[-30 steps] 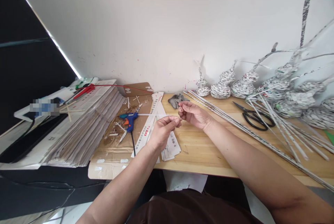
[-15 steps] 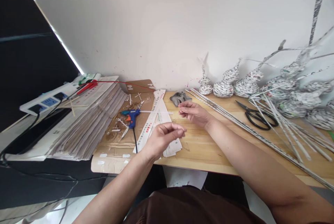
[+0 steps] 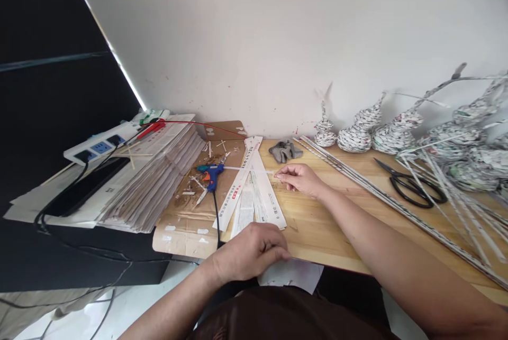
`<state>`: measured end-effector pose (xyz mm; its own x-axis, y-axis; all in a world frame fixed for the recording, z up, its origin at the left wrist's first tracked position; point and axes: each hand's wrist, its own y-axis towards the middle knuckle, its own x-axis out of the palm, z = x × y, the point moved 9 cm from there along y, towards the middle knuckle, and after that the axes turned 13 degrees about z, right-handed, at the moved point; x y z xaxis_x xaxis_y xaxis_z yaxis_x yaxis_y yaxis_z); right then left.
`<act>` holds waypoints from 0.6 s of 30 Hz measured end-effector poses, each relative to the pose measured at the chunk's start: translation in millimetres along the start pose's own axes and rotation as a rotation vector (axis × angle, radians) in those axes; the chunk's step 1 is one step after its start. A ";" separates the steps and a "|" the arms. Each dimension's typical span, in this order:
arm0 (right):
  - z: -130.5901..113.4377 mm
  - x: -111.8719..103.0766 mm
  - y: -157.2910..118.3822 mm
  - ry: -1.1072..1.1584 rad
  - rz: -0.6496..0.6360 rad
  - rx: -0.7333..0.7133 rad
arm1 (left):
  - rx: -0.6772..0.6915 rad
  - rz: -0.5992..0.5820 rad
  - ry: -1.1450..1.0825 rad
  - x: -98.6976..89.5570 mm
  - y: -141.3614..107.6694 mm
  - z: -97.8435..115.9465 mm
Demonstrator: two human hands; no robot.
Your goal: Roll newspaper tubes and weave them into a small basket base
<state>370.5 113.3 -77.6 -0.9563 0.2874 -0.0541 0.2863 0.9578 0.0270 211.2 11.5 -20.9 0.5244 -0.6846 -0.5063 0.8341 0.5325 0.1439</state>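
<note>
My left hand (image 3: 254, 253) hovers at the table's front edge, below the printed paper strips (image 3: 273, 208), thumb and fingers curled together. Whatever it may hold is hidden. Over the wooden table, my right hand (image 3: 299, 178) has its thumb and index finger pinched; anything between them is too small to name. Its fingertips are close to the free end of a translucent glue stick (image 3: 254, 170). That stick juts from the back of a blue glue gun (image 3: 215, 175) lying on a stained cardboard sheet (image 3: 180, 242).
A grey cloth (image 3: 286, 152) lies behind my right hand. Long paper rods (image 3: 369, 190), black scissors (image 3: 416, 189) and woven paper gourds (image 3: 356, 132) occupy the right side. A newspaper stack (image 3: 154, 186) and a power strip (image 3: 101, 145) stand left; cables hang below.
My left hand has moved down and toward me, away from my right hand. The right hand stays pinched near the glue stick's end. The view has shifted slightly, moving the scene rightward.
</note>
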 end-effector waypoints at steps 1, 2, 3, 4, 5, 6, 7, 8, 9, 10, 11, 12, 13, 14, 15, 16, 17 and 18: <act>-1.1 0.8 -0.4 -0.037 0.000 -0.026 | 0.005 0.083 0.031 -8.5 3.3 -4.0; -2.8 1.6 -1.2 -0.072 -0.003 -0.056 | 0.011 0.175 0.064 -19.0 6.3 -9.0; -4.7 2.5 -2.3 -0.113 -0.006 -0.087 | 0.003 0.244 0.114 -28.8 8.6 -16.9; -6.8 3.3 -3.5 -0.164 -0.005 -0.121 | -0.021 0.306 0.189 -39.5 10.3 -27.3; -9.0 3.5 -4.6 -0.220 0.004 -0.158 | -0.043 0.371 0.279 -51.7 11.5 -38.4; -11.5 3.6 -5.8 -0.278 0.017 -0.198 | -0.058 0.448 0.377 -65.9 11.9 -48.5; -13.9 3.9 -6.9 -0.331 0.031 -0.236 | -0.072 0.521 0.474 -79.9 11.8 -58.1; -15.8 4.6 -7.9 -0.378 0.040 -0.268 | -0.092 0.566 0.571 -91.5 11.9 -67.5; -17.2 5.8 -8.9 -0.414 0.041 -0.294 | -0.124 0.597 0.652 -101.5 12.2 -77.0; -17.8 7.8 -9.8 -0.443 0.031 -0.311 | -0.169 0.610 0.714 -109.4 12.9 -86.6; -17.4 10.5 -10.7 -0.465 0.007 -0.318 | -0.216 0.614 0.760 -115.4 13.9 -95.0; -16.5 13.6 -11.7 -0.483 -0.026 -0.319 | -0.261 0.617 0.777 -119.9 15.0 -102.0; -15.7 16.5 -12.8 -0.495 -0.059 -0.316 | -0.307 0.617 0.770 -122.8 16.3 -108.0; -15.2 19.0 -14.1 -0.506 -0.091 -0.314 | -0.344 0.617 0.751 -124.5 17.7 -112.4; -15.1 21.0 -15.3 -0.518 -0.118 -0.313 | -0.371 0.620 0.726 -125.5 19.2 -115.3; -15.4 22.5 -16.5 -0.529 -0.138 -0.314 | -0.387 0.623 0.702 -126.3 20.6 -117.0; -16.1 23.4 -17.5 -0.539 -0.149 -0.317 | -0.394 0.630 0.680 -127.4 21.7 -117.7; -17.0 23.8 -18.2 -0.546 -0.153 -0.320 | -0.396 0.644 0.656 -129.3 21.9 -117.9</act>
<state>341.5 102.5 -62.4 -0.7931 0.1923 -0.5780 0.0365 0.9622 0.2700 141.5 170.4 -52.5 0.5584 0.1392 -0.8178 0.2446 0.9144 0.3226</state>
